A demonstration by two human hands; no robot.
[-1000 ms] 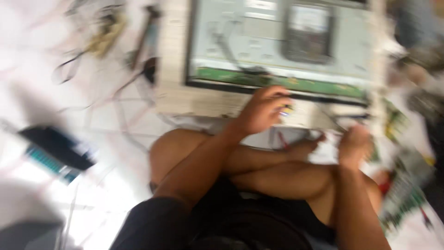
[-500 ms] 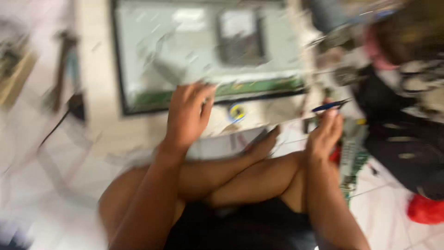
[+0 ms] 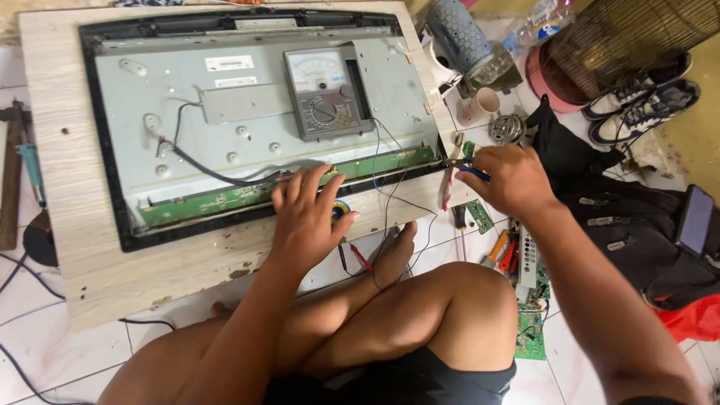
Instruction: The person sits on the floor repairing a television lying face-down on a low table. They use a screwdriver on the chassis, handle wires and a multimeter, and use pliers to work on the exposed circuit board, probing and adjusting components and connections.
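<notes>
While left hand (image 3: 309,217) stays spread on green board (image 3: 247,196), right hand (image 3: 504,178) fingers now grip blue-handled pliers (image 3: 463,165).

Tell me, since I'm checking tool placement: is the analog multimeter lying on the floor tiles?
No, the analog multimeter rests on the metal back of the opened flat-screen panel, above the left hand.

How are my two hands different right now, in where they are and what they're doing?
The left hand lies open, fingers spread, pressing on the green circuit strip along the panel's lower edge; the right hand is closed around blue-handled pliers. The left hand is over the wooden board; the right hand is at its right edge, over the tiled floor. Both are bare.
</notes>
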